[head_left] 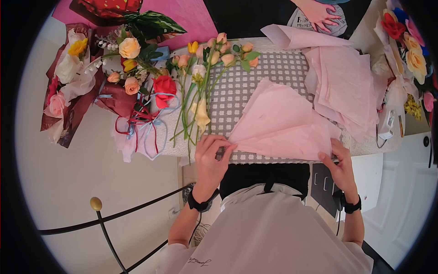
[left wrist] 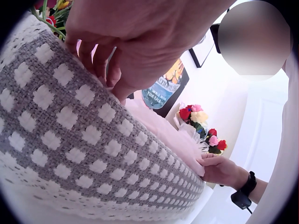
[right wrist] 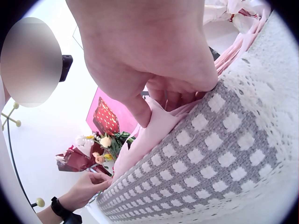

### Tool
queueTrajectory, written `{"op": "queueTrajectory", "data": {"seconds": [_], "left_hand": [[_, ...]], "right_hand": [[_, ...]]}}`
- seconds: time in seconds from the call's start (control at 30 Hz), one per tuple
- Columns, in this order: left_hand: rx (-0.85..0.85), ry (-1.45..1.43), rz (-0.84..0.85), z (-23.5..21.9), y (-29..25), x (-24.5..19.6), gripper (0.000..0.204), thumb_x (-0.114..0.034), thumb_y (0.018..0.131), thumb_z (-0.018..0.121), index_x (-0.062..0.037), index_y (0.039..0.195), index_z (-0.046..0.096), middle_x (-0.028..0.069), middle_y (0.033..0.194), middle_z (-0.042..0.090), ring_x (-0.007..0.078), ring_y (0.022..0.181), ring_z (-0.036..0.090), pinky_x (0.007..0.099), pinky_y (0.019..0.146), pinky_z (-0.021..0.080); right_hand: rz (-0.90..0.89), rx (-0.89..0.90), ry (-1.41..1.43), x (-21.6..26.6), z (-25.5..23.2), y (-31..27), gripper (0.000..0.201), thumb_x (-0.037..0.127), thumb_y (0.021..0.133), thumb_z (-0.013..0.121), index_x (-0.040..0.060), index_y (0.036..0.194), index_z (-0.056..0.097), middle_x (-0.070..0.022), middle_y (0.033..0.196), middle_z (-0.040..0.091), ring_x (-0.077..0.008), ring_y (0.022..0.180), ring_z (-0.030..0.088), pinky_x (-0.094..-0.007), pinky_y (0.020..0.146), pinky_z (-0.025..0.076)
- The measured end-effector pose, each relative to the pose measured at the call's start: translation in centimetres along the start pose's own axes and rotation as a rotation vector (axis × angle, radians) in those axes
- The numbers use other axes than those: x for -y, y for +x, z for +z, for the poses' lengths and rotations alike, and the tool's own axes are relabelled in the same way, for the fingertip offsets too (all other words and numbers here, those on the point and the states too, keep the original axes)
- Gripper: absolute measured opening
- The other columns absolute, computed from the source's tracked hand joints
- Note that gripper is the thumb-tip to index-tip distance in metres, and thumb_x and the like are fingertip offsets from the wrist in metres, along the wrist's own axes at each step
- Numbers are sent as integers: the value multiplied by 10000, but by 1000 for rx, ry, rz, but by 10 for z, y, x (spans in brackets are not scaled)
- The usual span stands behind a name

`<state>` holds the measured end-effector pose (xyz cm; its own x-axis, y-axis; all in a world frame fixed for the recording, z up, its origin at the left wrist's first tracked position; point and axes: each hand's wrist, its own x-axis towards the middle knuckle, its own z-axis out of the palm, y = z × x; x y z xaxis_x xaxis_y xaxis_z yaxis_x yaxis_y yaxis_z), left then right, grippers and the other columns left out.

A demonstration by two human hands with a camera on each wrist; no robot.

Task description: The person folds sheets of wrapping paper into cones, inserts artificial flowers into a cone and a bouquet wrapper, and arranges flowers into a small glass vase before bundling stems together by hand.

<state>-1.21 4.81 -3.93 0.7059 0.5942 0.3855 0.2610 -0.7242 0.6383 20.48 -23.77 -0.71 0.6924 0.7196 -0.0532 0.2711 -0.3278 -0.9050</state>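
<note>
A folded sheet of pale pink wrapping paper (head_left: 283, 123) lies on the grey-and-white checked tablecloth (head_left: 223, 102) at the near edge. Its left corner is pinched between the thumb and fingers of my left hand (head_left: 211, 160). My right hand (head_left: 340, 166) grips the lower right corner, its thumb on top of the paper. In the right wrist view the paper bunches up a little beside that thumb (right wrist: 142, 114). Just left of the sheet lie loose artificial flower stems (head_left: 194, 105), with peach roses and a pale yellow bloom among them.
More pink sheets (head_left: 346, 86) are stacked at the right. Wrapped bouquets stand at the left (head_left: 68, 86) and far right (head_left: 413, 59). Red and blue ribbons (head_left: 148, 121) lie near the left edge. Across the table, another person's hand (head_left: 319, 13) rests on a grey printed round item (head_left: 335, 25).
</note>
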Motion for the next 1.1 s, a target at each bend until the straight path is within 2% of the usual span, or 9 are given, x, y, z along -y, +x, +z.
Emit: {"op": "queueTrajectory", "data": {"seconds": [0.2,0.27,0.47,0.57,0.93,1.03,1.1], "left_hand": [[16,-7,-10,-1,1,-2,167,-10,770,860,0,860,719,113,917,681,302,861,628,386,772,508],[-5,-25,-34,1,1,-3,166,-44,747,876,-28,826,731,86,895,692,302,862,621,405,794,464],[-11,-7,-18,1,0,-3,173,-45,745,874,-32,837,727,84,900,693,301,876,621,406,806,459],[-5,29,13,0,-1,-2,172,-19,770,864,-9,866,721,105,931,686,304,892,628,396,803,508],[-22,29,23,1,-3,-1,170,-15,766,865,-14,859,723,98,927,694,300,887,619,397,817,498],[-26,28,40,2,-5,0,161,-21,769,857,-21,855,721,82,929,696,296,883,613,399,807,476],[-34,20,51,1,-5,0,157,-29,767,853,-27,848,719,68,930,698,294,877,610,400,795,457]], "right_hand": [[-16,-12,-6,1,1,0,190,94,926,738,-75,992,684,-195,1048,680,-358,1092,589,-388,992,426],[-24,-13,-15,-3,1,0,191,95,926,738,-75,992,685,-196,1048,681,-359,1093,588,-389,993,425],[-35,-22,-17,-4,3,0,200,101,927,740,-77,999,686,-195,1071,682,-359,1088,588,-392,999,422],[-56,-27,-25,-2,3,1,207,106,927,740,-77,1009,688,-196,1094,685,-356,1086,591,-391,1001,423],[-75,-35,-72,-3,3,-1,185,91,922,733,-59,1028,709,-191,1124,702,-359,1117,605,-406,1020,430],[-94,-16,-71,-4,0,-1,217,72,880,771,-54,1047,711,-184,1133,706,-355,1127,605,-413,1020,432],[-174,1,-177,5,-1,-1,269,48,815,816,-38,1050,718,-161,1113,709,-365,1118,615,-421,1055,428]]}}
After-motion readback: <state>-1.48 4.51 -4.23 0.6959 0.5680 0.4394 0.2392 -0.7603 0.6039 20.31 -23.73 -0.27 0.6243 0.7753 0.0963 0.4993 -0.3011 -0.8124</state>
